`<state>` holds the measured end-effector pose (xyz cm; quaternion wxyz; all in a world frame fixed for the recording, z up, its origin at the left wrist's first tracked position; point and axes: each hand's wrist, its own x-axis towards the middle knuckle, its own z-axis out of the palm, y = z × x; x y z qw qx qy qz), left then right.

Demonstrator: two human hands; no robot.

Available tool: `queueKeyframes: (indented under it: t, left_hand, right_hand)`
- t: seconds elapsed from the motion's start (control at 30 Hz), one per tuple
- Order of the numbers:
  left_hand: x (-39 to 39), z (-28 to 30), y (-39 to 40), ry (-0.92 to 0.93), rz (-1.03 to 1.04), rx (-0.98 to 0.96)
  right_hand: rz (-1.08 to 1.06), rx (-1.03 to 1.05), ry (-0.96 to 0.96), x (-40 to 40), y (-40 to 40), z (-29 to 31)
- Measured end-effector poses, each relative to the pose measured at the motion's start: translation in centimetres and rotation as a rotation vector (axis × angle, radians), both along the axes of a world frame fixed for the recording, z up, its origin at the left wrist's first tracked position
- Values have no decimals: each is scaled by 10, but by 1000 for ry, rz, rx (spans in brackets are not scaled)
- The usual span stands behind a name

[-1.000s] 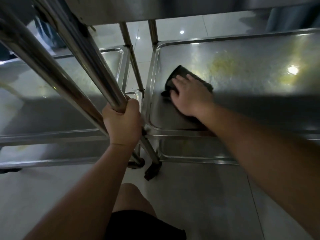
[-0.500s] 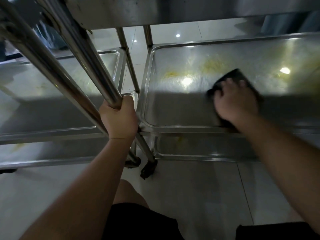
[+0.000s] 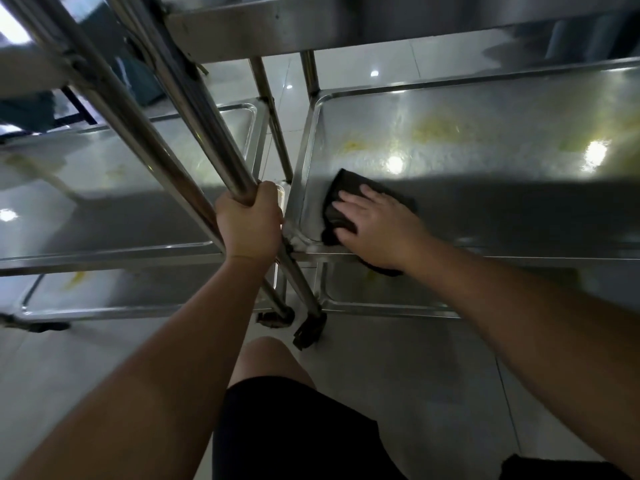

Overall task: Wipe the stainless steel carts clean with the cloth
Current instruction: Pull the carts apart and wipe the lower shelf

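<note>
While the right hand (image 3: 375, 226) lies flat with fingers spread on the dark cloth (image 3: 341, 202), pressing it onto the middle shelf (image 3: 485, 209) of the right cart, the left hand (image 3: 251, 221) is closed round a slanted steel post (image 3: 204, 133) to steady the frame. Half a second ago the cloth was out toward the middle of this shelf; it has now swept back to the near left corner, just beside the raised rim. That return pass suggests the shaded front strip is being covered stroke by stroke, and the job is well short of done.

Yellowish smears (image 3: 436, 129) remain on the far, brightly lit part of the same shelf, apart from the cloth. The left cart shelf (image 3: 104, 202) carries similar marks, as does the lower shelf (image 3: 76, 275) beneath it. An upper shelf edge (image 3: 311, 19) overhangs the work area and, together with the uprights between the carts, is likely to limit reach toward the back.
</note>
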<state>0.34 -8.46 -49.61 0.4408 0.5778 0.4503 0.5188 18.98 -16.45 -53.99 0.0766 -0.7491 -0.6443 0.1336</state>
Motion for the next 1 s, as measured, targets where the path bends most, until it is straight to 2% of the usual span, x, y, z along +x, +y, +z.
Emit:
queueKeyframes:
  t: [0.13,0.2,0.47,0.57,0.8,1.0]
  left_hand:
    - [3,0,-3,0,35,5]
    - [3,0,-3,-3,53,2]
    - [3,-3,3,20,86,28]
    - [3,-4,4,8,52,33]
    - [2,-5,6,-14,35,-17]
    - [1,-2,2,20,28,-33]
  right_hand:
    - [-122,15,-38,47,-50,-1]
    - [-162,0,-23,45,-44,-3]
    - [-188,-30,104,-36,106,4]
    - [-181,-40,116,-55,125,5]
    - [154,3,82,-56,43,1]
    - [-5,75,-77,8,-36,1]
